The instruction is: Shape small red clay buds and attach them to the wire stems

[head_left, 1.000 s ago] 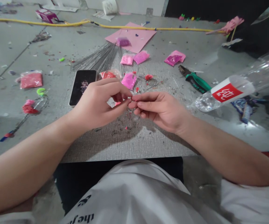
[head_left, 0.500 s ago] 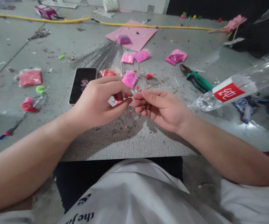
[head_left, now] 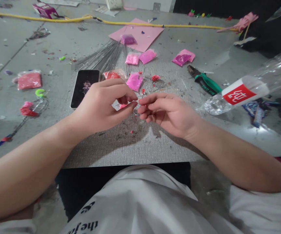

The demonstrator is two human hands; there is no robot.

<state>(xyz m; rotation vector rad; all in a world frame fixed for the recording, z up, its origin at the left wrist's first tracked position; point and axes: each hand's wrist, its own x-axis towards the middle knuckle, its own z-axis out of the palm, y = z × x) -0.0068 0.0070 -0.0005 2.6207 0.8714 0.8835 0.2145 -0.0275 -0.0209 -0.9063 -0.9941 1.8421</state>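
My left hand [head_left: 103, 105] has its thumb and forefinger tips brought together. What they pinch is too small to make out. Facing it, almost touching, my right hand [head_left: 171, 112] has its fingers curled and thumb pressed in around a bent wire piece, mostly hidden. The wire's loop [head_left: 136, 111] shows just below the fingertips. A red bit of clay [head_left: 143, 91] pokes up behind the right fingers. Some pink clay [head_left: 123, 106] shows behind the left fingers. Beyond the hands lie a bright pink clay packet [head_left: 134, 82] and a wire shape with red clay [head_left: 155, 78].
A phone [head_left: 85, 87] lies beside my left hand. Green-handled pliers [head_left: 205, 81] and a tipped plastic bottle [head_left: 243, 91] are at right. Thin wires [head_left: 103, 57] fan out behind the phone. A wire figure with clay [head_left: 28, 110] lies left. A yellow cable [head_left: 130, 23] crosses the back.
My right thumb and forefinger have shifted, the thumb drawing back and the forefinger now stretching above it. The left hand keeps its pinch. The whole view has shifted slightly.
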